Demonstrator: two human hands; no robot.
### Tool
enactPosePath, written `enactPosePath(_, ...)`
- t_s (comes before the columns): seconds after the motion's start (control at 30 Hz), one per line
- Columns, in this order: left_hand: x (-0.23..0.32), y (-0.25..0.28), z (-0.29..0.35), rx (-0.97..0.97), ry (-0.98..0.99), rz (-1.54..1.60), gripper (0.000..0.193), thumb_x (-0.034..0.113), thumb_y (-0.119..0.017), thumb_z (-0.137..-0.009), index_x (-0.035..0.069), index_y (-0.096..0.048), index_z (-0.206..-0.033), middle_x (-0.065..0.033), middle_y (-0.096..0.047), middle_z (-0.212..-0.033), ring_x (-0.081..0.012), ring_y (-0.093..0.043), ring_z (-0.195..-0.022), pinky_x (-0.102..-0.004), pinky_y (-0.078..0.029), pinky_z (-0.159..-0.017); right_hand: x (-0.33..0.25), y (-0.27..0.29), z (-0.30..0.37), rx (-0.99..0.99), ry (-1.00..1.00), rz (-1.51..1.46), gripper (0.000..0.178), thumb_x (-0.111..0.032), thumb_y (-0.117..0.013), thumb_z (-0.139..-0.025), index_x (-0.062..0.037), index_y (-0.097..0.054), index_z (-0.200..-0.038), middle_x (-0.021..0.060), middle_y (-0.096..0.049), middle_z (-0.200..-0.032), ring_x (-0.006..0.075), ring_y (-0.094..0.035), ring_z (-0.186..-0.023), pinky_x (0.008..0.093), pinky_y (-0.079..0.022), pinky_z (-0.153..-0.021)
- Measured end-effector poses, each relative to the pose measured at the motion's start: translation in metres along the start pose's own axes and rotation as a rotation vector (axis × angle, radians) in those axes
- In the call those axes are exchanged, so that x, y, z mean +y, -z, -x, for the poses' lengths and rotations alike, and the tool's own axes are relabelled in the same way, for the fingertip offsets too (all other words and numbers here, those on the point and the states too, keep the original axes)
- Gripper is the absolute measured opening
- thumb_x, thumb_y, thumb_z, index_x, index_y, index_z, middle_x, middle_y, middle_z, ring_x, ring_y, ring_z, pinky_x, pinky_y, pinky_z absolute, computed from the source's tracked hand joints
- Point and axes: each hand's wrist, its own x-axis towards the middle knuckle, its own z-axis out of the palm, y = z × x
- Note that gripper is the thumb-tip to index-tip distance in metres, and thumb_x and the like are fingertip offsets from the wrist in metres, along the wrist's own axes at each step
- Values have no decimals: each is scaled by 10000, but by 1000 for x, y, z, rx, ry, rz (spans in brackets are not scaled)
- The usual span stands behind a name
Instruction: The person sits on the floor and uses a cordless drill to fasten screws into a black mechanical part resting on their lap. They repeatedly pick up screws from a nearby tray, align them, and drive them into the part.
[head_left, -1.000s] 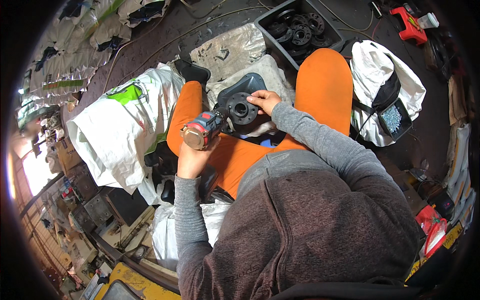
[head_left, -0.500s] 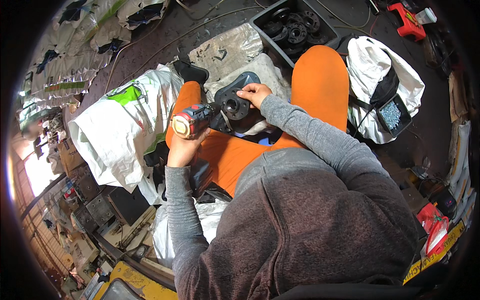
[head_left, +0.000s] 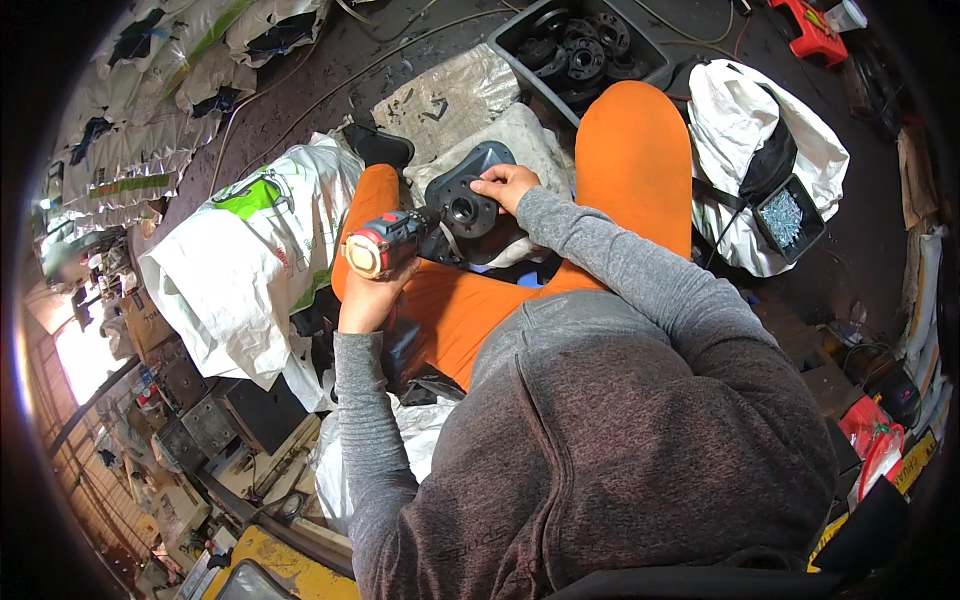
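My left hand (head_left: 372,300) is wrapped round a red-and-black cordless drill (head_left: 385,243). Its front end points at the left side of a black round flange (head_left: 467,212) with a large centre bore and smaller holes round it. The flange lies on a dark grey metal part (head_left: 480,160) between my knees. My right hand (head_left: 508,187) is closed at the flange's upper right edge, thumb and forefinger on its face; whether a small piece is also pinched there is hidden. The drill's tip is too small to make out.
A whitish cloth (head_left: 540,150) lies under the work. Beyond it stands a grey bin (head_left: 655,75) of black flanges. To the right, a small black box (head_left: 790,225) of screws rests against a white sack (head_left: 728,100); another white sack (head_left: 215,260) is at the left.
The whole view has shifted a little. Both hands, the drill and the flange keep nearly the same places relative to each other.
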Motion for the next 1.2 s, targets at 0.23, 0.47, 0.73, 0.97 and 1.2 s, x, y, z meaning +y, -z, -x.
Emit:
enactPosePath(0.23, 16, -3, -16, 24, -215, -351, 333, 96, -706, -766, 47, -645, -1090, -67, -650, -948, -200, -639, -852, -329, -518, -727, 19, 4, -6, 110, 38, 216, 376, -335, -770, -799, -33, -675, -1001, 56, -683, -843, 145, -646, -711, 288, -537, -639)
enactPosePath(0.47, 19, -9, -23, -36, -188, -382, 334, 93, -708, -789, 49, -630, -1111, -91, -656, -1006, -260, -637, -940, -362, -501, -819, 24, 2, 2, 97, -29, 117, 351, -291, -769, -813, -32, -658, -1021, 44, -655, -813, 126, -620, -629, 277, -537, -576)
enactPosePath(0.73, -8, -11, -32, -54, -183, -361, 303, 79, -693, -807, 44, -628, -1101, -67, -661, -961, -201, -637, -885, -345, -512, -774, 46, -4, -5, 118, 140, 183, 280, -270, -747, -835, -39, -650, -959, 16, -623, -779, 113, -588, -690, 275, -510, -654)
enactPosePath(0.97, -2, -16, -30, 37, -189, -287, 432, 48, -718, -784, 33, -580, -1194, -82, -632, -1038, -222, -602, -1018, -337, -475, -891, 37, -8, -8, 155, 187, 190, 360, -347, -770, -786, -48, -654, -950, 88, -668, -821, 167, -621, -778, 325, -523, -736)
enactPosePath(1.2, -37, -4, 24, 107, -269, -79, 415, 4, -714, -798, 8, -565, -1185, -98, -634, -1098, -225, -599, -993, -370, -476, -900, 54, -4, -28, 230, 522, 391, 395, -294, -673, -841, -60, -554, -1137, 189, -616, -1060, 381, -595, -1012, 474, -483, -874)
